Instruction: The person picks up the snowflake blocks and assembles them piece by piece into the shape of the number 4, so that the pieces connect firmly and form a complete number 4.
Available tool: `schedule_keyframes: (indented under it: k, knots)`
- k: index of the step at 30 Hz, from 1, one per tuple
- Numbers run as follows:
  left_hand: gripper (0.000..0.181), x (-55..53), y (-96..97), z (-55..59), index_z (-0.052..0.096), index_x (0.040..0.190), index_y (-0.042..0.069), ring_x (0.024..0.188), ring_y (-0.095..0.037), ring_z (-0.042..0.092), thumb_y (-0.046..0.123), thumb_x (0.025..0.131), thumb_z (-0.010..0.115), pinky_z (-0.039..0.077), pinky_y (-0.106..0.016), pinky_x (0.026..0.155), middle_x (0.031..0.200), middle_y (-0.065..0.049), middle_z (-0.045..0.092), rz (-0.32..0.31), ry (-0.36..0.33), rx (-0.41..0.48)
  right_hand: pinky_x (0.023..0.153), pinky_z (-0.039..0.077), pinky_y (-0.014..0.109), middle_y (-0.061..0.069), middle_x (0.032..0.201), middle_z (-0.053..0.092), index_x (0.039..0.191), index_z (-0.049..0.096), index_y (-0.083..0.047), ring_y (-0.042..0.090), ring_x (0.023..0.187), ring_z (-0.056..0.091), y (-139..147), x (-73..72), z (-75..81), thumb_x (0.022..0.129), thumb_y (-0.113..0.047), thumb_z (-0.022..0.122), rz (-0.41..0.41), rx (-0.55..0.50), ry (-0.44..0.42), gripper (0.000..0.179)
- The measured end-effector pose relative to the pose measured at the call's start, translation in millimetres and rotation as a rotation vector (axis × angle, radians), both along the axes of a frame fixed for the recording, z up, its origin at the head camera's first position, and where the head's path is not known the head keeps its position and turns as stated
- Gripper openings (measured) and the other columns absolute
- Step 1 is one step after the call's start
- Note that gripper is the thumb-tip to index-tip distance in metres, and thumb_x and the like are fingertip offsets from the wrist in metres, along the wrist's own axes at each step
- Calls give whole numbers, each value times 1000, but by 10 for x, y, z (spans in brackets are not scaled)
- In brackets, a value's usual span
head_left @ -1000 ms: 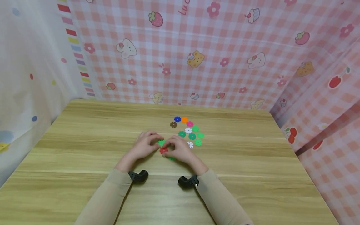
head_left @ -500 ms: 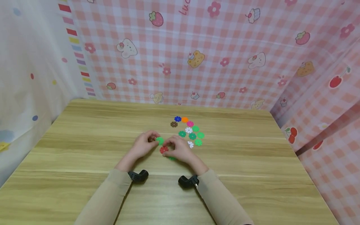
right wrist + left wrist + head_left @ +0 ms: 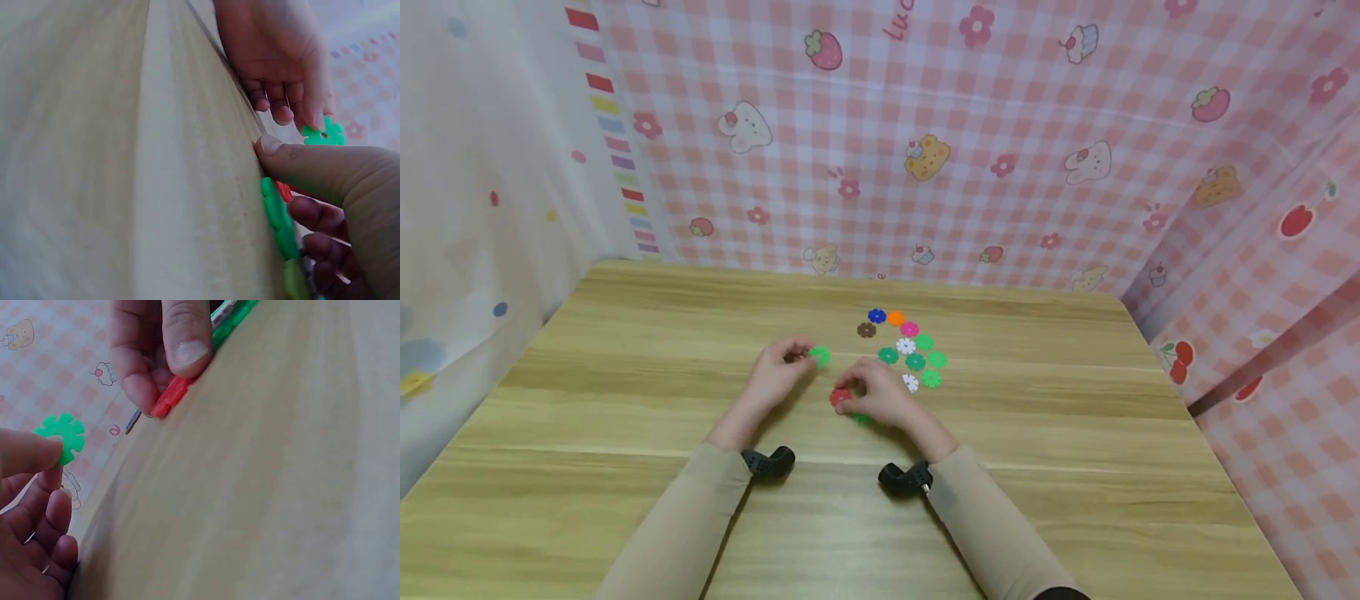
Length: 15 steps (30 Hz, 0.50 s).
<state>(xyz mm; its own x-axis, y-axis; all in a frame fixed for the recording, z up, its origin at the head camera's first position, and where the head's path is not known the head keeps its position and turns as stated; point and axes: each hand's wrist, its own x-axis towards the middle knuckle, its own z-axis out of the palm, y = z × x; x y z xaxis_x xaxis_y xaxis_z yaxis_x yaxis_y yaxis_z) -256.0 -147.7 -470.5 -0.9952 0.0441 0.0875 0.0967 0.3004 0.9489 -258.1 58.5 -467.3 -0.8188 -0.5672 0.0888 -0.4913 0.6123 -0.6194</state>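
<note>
My left hand (image 3: pixel 777 369) pinches a light-green notched snowflake disc (image 3: pixel 819 356) between thumb and fingertip, held up off the table, as the left wrist view shows. To its right, my right hand (image 3: pixel 880 395) has thumb and finger at opposite edges of a red snowflake disc (image 3: pixel 839 398), which lies flat on the wood. In the left wrist view the same red disc (image 3: pixel 171 397) appears edge-on under those fingertips. A green disc (image 3: pixel 279 219) lies by the right hand's curled fingers, mostly covered by that hand in the head view.
Beyond the right hand lie more discs: blue (image 3: pixel 877 316), orange (image 3: pixel 896 318), pink (image 3: pixel 909 329), brown (image 3: pixel 867 330), white (image 3: pixel 906 346) and several greens (image 3: pixel 915 362). The wooden table (image 3: pixel 647 400) meets a pink checked cloth (image 3: pixel 880 167) at its back edge.
The left hand has drawn the green disc up and away to the left, apart from the red one. My right hand stays at the red disc.
</note>
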Motion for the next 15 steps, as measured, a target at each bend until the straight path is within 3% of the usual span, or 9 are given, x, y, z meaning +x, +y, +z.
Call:
schedule_keyframes:
  k: [8,12,15]
  knots:
    - [21,-26,-17,135,66,107,-1,82,-18,51,11,91,66,44,-26,70,91,-7,60,34,-18,0,72,48,25,-5,85,63,96,66,-11,9,78,57,-16,-55,52,83,-10,76,43,-56,-51,16]
    - [21,-11,-37,257,67,108,1,84,-19,53,14,91,67,45,-28,71,93,-8,62,34,0,-18,65,48,25,-4,82,64,95,67,-10,10,71,56,13,-85,157,88,-7,70,2,-114,-47,9]
    - [20,0,-51,352,68,106,1,84,-19,53,15,91,68,45,-28,70,93,-8,63,34,47,-49,60,47,24,0,85,66,102,70,-5,12,70,56,49,-140,276,88,-6,69,-39,-199,-28,14]
